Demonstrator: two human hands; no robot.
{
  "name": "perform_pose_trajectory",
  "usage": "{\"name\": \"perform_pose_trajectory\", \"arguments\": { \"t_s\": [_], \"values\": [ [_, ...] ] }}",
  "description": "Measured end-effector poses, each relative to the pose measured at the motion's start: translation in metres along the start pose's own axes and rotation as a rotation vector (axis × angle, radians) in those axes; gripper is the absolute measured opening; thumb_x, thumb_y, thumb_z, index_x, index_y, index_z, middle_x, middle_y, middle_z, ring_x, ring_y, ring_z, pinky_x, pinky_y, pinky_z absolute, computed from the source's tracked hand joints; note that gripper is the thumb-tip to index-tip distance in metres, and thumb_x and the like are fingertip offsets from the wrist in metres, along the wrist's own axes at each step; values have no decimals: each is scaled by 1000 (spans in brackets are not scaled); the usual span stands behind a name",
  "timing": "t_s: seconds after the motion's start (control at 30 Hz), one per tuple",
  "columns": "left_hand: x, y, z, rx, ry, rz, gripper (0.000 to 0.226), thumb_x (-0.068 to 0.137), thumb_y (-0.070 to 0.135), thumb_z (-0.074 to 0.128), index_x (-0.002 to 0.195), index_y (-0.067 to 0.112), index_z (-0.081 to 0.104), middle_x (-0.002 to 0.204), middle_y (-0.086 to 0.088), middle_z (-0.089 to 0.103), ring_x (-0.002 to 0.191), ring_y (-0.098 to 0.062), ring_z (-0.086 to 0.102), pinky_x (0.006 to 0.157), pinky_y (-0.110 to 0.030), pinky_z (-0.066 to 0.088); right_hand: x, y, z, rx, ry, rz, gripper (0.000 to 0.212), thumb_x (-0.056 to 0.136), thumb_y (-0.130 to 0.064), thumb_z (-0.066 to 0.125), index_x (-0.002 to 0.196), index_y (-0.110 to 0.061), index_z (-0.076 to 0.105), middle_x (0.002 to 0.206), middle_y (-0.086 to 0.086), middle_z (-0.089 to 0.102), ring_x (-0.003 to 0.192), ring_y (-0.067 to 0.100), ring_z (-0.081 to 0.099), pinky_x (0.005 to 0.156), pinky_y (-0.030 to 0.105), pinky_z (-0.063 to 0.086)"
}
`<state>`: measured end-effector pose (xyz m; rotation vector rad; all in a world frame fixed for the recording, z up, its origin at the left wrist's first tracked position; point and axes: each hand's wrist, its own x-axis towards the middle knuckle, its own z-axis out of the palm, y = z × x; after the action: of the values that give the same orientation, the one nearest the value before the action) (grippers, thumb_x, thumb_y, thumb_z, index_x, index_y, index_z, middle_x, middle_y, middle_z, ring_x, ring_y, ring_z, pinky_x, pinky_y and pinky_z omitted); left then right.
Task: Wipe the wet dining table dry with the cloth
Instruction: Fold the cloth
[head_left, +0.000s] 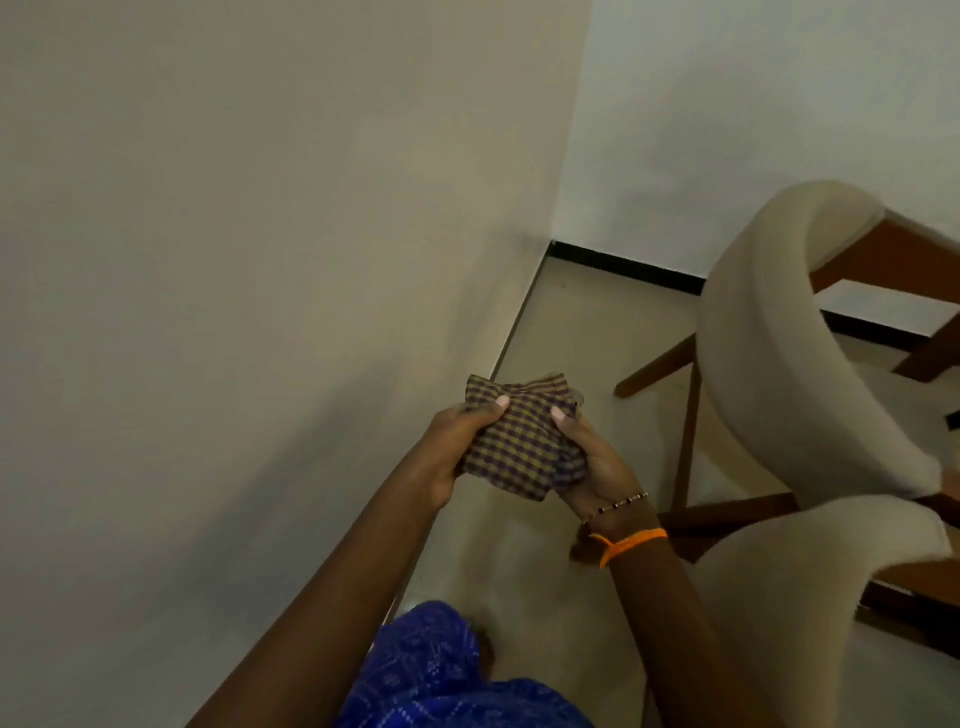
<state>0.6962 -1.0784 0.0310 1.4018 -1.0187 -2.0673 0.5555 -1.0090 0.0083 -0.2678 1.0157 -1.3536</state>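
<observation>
Nearest, a blue patterned garment (431, 670) at the bottom edge, below both forearms. Beyond it, left hand (457, 447) and right hand (587, 462) curled on the checked cloth (514, 441), thumbs pressed on top, other fingers hidden underneath. Cloth bunched between the two palms, held in the air above the floor (545, 597). On the right wrist, an orange thread (631, 543) and a bead bracelet (615, 506). Past the right fingers, cream chairs (779, 338) with wooden legs; past the left fingers, only wall (260, 208). No dining table visible, so probably no wiping yet judged from here: cloth ready, whole drying left.
</observation>
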Motion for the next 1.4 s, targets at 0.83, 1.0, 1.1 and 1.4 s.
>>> {"name": "perform_pose_trajectory", "arguments": {
  "t_s": [0.83, 1.0, 1.1, 1.4],
  "values": [
    [484, 296, 258, 359, -190, -86, 38, 89, 28, 56, 123, 9, 51, 89, 1, 59, 81, -13, 58, 60, -23, 46, 413, -353, -122, 325, 568, -210, 40, 92, -8, 53, 132, -8, 49, 128, 19, 57, 112, 35, 57, 72, 39, 53],
    [572, 334, 361, 486, -287, -56, 35, 92, 30, 51, 124, 18, 50, 97, 4, 59, 86, -13, 57, 66, -26, 47, 467, -450, -193, 367, 605, -278, 39, 92, -7, 52, 131, -7, 51, 128, 20, 58, 113, 38, 57, 78, 43, 53],
    [612, 355, 432, 608, -377, -35, 31, 93, 32, 50, 120, 18, 52, 100, 3, 61, 89, -15, 59, 69, -28, 49, 484, -511, -242, 400, 677, -329, 39, 90, -6, 55, 128, -7, 53, 126, 20, 59, 108, 36, 59, 78, 40, 53],
    [692, 339, 640, 940, -724, -163, 34, 91, 31, 53, 120, 12, 54, 98, 2, 62, 87, -14, 60, 68, -27, 49, 461, -591, -379, 676, 894, -529, 31, 92, -10, 51, 123, -7, 56, 118, 17, 64, 104, 34, 62, 78, 43, 54]
  ]
}}
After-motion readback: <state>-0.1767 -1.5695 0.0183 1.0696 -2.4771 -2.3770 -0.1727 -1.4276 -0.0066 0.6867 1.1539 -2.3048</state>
